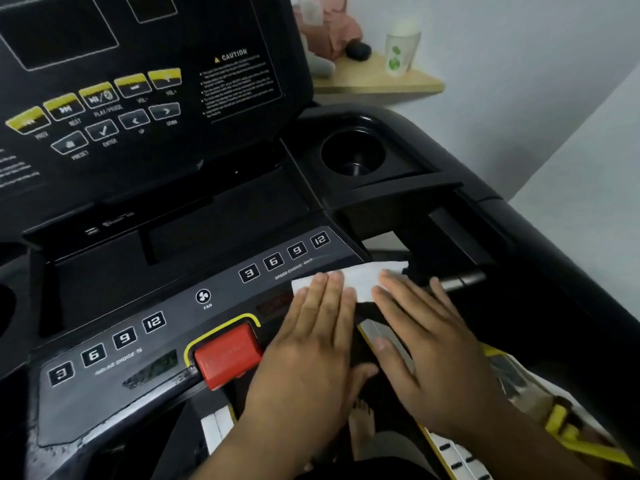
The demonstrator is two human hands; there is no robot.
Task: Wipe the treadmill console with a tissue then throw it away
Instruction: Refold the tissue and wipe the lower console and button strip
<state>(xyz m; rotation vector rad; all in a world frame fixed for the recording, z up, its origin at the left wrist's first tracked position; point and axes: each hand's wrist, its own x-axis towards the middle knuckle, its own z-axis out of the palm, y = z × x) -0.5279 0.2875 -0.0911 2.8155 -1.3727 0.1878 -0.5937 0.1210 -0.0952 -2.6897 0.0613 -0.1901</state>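
Note:
A white tissue (363, 277) lies flat on the right end of the treadmill console's grey button strip (166, 341), just below the speed keys. My left hand (311, 337) presses on the tissue's left part with straight fingers. My right hand (426, 337) lies flat beside it, fingertips on the tissue's right part near the console edge. Most of the tissue shows between and beyond the fingers.
A red safety key block (227, 355) sits just left of my left hand. A round cup holder (353, 154) is at the upper right, the upright display panel (138, 81) behind. A wooden shelf (377, 79) with a cup hangs on the wall. A metal handlebar grip (460, 280) juts right.

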